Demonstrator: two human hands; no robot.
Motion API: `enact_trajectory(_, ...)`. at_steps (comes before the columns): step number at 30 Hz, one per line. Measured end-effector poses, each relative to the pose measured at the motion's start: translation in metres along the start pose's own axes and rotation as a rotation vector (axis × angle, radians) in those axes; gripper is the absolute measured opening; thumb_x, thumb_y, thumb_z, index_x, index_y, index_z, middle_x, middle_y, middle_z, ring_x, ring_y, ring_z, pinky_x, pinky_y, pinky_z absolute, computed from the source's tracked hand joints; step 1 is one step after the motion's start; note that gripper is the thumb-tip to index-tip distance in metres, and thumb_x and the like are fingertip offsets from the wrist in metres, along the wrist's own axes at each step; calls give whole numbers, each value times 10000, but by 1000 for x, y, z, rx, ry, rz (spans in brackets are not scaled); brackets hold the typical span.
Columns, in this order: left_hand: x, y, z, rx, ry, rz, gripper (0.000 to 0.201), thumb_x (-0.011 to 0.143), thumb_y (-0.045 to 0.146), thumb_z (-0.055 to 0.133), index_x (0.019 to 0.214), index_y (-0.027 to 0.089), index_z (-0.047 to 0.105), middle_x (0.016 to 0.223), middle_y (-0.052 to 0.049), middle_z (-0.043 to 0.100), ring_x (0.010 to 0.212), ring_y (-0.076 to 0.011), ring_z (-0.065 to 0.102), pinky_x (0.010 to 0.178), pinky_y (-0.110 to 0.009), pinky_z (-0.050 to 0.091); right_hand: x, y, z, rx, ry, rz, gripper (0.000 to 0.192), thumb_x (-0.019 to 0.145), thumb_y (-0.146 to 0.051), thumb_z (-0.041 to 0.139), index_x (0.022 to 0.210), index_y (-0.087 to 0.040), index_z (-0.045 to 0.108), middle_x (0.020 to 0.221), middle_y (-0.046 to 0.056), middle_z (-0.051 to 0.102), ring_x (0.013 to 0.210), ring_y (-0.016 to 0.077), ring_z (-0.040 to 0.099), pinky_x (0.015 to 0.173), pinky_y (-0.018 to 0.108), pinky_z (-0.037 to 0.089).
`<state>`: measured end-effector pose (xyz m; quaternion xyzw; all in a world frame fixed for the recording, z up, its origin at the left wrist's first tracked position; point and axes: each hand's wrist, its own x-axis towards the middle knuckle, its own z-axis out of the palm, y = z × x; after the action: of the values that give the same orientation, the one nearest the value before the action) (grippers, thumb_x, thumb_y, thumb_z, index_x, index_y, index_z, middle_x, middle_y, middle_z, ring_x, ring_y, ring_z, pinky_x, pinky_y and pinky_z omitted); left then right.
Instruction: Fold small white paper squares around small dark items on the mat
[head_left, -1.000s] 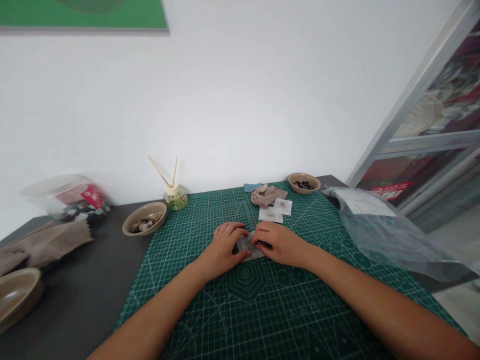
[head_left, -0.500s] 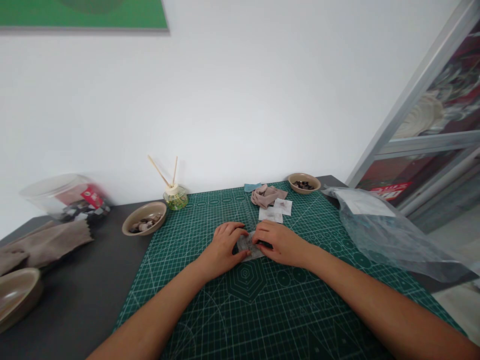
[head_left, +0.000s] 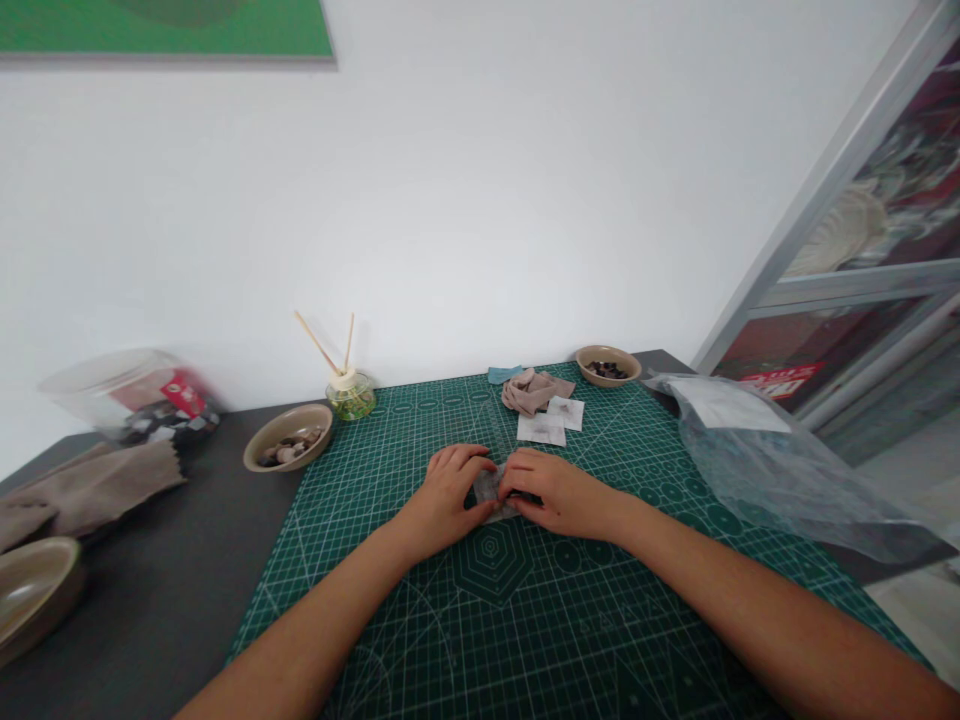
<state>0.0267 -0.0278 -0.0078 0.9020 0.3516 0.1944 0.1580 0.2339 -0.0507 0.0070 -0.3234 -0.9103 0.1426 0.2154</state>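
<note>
On the green cutting mat (head_left: pixel 390 640), a small grey-white sheet (head_left: pixel 487 487) lies between my two hands; its material is hard to make out. My left hand (head_left: pixel 452 492) is curved with thumb and fingertips on the sheet's left side. My right hand (head_left: pixel 556 492) pinches at its right side, fingers bent and thumb below, and covers much of it. Just beyond my hands are two white printed slips (head_left: pixel 541 430), partly overlapping. A crumpled beige cloth (head_left: pixel 531 390) rests behind the slips, beside a blue piece (head_left: pixel 505 375).
Left of the mat stand a bowl of pebbles (head_left: pixel 289 440), a reed diffuser (head_left: pixel 350 392), a clear tub (head_left: pixel 131 390), a brown cloth (head_left: pixel 112 485) and another bowl (head_left: pixel 41 590). At the back right is a bowl of dark pieces (head_left: pixel 607 365); a plastic bag (head_left: pixel 765 470) overlaps the mat's right edge.
My right hand has shifted slightly left, closer to my left hand, and covers more of the sheet. My left hand has stayed nearly still.
</note>
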Motion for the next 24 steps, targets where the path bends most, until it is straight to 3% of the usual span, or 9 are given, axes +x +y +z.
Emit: enact_trajectory(24,0,0,0,0,-8,-2,291,803,228,641,1082,219,558,1251,-69,518,1201,-270,431,1028,-468,319,1,0,-2,-49,24,-13,108,799,-68,591,845,-161,624,870,52,615,849,186,507,788,322,425)
